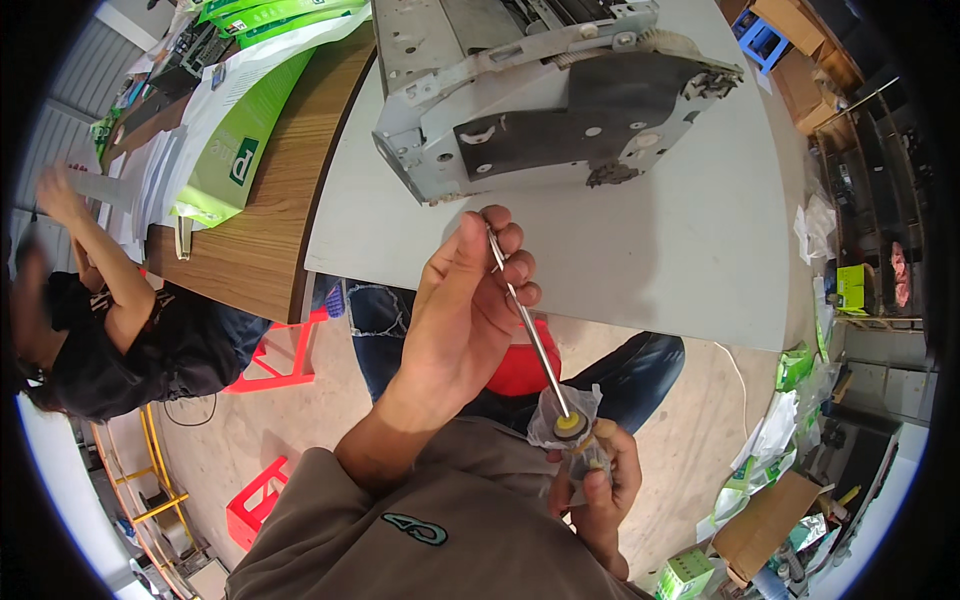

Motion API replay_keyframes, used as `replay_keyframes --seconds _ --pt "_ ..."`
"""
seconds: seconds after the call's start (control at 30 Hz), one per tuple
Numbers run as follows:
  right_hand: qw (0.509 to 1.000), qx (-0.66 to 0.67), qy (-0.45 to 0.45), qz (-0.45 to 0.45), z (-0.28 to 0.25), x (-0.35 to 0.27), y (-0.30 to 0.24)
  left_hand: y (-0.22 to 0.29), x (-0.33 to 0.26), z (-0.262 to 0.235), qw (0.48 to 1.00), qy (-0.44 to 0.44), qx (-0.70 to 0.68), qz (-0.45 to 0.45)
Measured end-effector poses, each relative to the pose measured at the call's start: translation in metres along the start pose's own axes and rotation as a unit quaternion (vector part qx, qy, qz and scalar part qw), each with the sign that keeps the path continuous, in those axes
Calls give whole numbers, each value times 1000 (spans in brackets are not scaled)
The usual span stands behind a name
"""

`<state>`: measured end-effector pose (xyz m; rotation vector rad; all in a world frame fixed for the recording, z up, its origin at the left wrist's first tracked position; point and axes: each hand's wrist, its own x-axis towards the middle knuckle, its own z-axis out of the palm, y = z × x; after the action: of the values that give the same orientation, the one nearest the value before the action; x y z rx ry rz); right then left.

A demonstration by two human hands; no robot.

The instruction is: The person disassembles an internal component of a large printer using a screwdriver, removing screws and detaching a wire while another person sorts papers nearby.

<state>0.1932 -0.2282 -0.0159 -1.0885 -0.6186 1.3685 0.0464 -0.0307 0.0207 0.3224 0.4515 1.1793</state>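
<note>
A long screwdriver [541, 352] slants across my lap, with a bright metal shaft and a yellow and black handle end. The fingers of my left hand [455, 315] are curled round the upper end of the shaft, thumb pressed along it. Down at the handle, my right hand [612, 482] is closed round it. Crumpled clear plastic [585, 404] surrounds the handle and hides much of its shape. Just beyond my left fingertips stands a grey metal machine chassis [430, 150] with a black side panel.
The chassis rests on a grey table [600, 255]. To the left, a wooden desk [285, 175] bears green and white paper packs [245, 150], beside a seated person in black [150, 335]. Red stools [262, 500] stand on the floor. Cartons and plastic bags [765, 520] lie at the right.
</note>
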Motion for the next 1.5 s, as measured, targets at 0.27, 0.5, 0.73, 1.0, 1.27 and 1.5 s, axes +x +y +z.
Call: replay_keyframes --seconds 0.27,0.5,0.73,1.0,1.27,1.5 --pt "987 123 8 105 15 7 -8 1 -2 2 1000 -14 -15 -1" --pt "990 120 -61 42 1 8 17 2 -3 -7 999 -29 -39 22" --pt "986 -163 45 -10 14 8 15 7 -6 -20 997 -21 -47 56" --pt "970 152 -66 181 24 18 14 10 -1 -30 995 62 -3 72" --pt "988 47 -7 147 43 11 14 5 3 -40 993 57 80 58" --pt "995 -13 38 92 56 12 21 -6 17 -49 990 29 75 114"
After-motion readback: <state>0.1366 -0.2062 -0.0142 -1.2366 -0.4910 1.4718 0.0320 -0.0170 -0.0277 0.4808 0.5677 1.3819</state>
